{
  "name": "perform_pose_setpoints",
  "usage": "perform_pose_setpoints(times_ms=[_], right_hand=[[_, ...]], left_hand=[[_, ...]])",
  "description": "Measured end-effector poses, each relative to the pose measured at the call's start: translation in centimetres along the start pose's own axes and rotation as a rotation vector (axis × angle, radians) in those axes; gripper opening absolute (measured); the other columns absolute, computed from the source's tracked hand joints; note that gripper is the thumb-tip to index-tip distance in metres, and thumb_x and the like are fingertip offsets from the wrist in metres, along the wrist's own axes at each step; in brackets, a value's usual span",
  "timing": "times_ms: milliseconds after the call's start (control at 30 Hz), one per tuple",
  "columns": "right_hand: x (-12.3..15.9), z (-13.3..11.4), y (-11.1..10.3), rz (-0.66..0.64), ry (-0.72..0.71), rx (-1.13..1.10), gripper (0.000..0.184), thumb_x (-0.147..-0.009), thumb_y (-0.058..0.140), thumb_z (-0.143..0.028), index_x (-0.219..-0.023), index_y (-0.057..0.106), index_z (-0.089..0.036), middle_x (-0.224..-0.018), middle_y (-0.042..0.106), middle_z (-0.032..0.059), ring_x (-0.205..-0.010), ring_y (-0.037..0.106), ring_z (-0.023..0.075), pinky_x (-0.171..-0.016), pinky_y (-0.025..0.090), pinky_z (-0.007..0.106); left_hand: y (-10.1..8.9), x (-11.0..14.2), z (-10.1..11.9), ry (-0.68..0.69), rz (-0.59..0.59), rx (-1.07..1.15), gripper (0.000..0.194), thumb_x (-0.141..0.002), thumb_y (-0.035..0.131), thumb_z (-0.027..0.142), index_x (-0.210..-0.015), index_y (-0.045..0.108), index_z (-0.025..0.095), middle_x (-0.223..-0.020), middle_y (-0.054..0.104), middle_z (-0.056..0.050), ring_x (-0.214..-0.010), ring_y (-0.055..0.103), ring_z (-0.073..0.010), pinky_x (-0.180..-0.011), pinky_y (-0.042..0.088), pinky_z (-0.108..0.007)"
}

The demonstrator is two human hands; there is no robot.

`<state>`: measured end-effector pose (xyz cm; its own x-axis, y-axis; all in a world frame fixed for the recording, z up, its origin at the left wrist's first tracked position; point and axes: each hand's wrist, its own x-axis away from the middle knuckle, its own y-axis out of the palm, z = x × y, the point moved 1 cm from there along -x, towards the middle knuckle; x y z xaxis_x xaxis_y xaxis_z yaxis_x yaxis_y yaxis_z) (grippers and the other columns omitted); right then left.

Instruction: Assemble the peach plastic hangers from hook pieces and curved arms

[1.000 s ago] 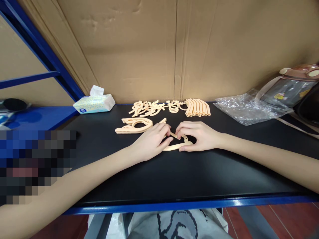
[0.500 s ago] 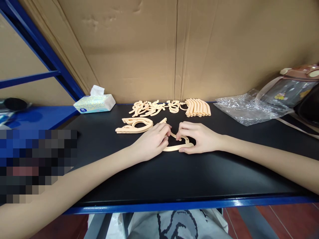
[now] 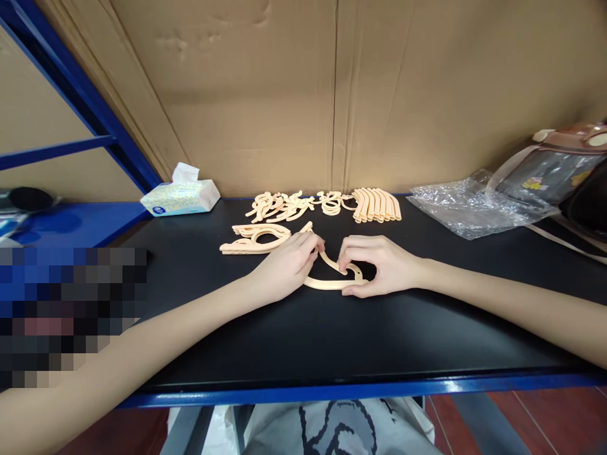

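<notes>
Since the earlier frame, my left hand (image 3: 287,268) had slid back toward the left of the picture, uncovering more of the curved cream plastic piece (image 3: 332,283) at the centre of the black tabletop (image 3: 332,341). That hand's fingertips were pinched narrowly on the straight arm at the piece's upper left end, while my right hand (image 3: 379,265) was curled over its right end, thumb beneath and fingers on top, so I held the part flat and steady from both ends. To the left of centre lay a finished-looking folded piece (image 3: 255,239), kept just beside my left hand. Further up the frame, loose small parts (image 3: 284,205) and a row of curved bars (image 3: 377,205) sat sorted along the cardboard wall (image 3: 284,95), near a tissue pack (image 3: 180,196) at upper left.
</notes>
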<state>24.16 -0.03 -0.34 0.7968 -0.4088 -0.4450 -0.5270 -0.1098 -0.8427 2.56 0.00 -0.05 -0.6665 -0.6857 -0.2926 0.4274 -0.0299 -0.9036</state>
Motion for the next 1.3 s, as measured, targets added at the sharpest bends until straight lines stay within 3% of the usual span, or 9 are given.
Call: perform_pose_setpoints(times_ms=[400,600,733,1067,1300], right_hand=[[0.0,-0.7,0.0,-0.024,-0.123,0.184,0.026,-0.086,0.055,-0.043,-0.08,0.057,-0.017,-0.079,0.059,0.0027,-0.071,0.052,0.0128,-0.064,0.041,0.026],[0.1,-1.2,0.1,-0.051,-0.272,0.377,0.022,-0.092,0.047,-0.033,-0.08,0.057,-0.018,-0.079,0.061,0.0036,-0.072,0.053,0.0134,-0.063,0.04,0.026],[0.1,-1.3,0.2,-0.04,-0.299,0.413,0.018,-0.091,0.047,-0.029,-0.084,0.058,-0.017,-0.081,0.062,0.004,-0.073,0.052,0.0139,-0.063,0.04,0.026],[-0.1,-0.9,0.2,-0.079,-0.153,0.326,0.014,-0.087,0.044,-0.015,-0.093,0.057,-0.016,-0.089,0.062,0.0055,-0.081,0.051,0.016,-0.073,0.044,0.028],[-0.3,-0.3,0.1,-0.047,-0.019,0.254,0.018,-0.085,0.045,-0.014,-0.1,0.056,-0.017,-0.096,0.062,0.006,-0.086,0.052,0.0175,-0.078,0.046,0.032]], left_hand=[[0.0,-0.1,-0.2,-0.081,0.049,0.003,0.021,-0.09,0.034,0.007,-0.093,0.051,0.019,-0.099,0.057,-0.004,-0.095,0.055,-0.0196,-0.084,0.046,-0.036],[0.0,0.0,-0.1,-0.085,0.048,-0.006,0.023,-0.092,0.031,0.01,-0.094,0.052,0.019,-0.103,0.058,-0.005,-0.098,0.056,-0.0199,-0.088,0.046,-0.037],[0.0,0.0,-0.1,-0.089,0.044,-0.016,0.022,-0.093,0.031,0.013,-0.095,0.052,0.019,-0.103,0.058,-0.005,-0.099,0.056,-0.0201,-0.088,0.047,-0.037],[-0.3,0.0,0.1,-0.051,0.025,-0.052,0.02,-0.092,0.034,0.015,-0.095,0.053,0.019,-0.101,0.058,-0.006,-0.096,0.055,-0.0201,-0.086,0.046,-0.036],[-0.4,-0.1,0.5,-0.014,0.002,-0.08,0.019,-0.093,0.035,0.018,-0.097,0.053,0.019,-0.103,0.058,-0.006,-0.096,0.056,-0.0205,-0.086,0.047,-0.036]])
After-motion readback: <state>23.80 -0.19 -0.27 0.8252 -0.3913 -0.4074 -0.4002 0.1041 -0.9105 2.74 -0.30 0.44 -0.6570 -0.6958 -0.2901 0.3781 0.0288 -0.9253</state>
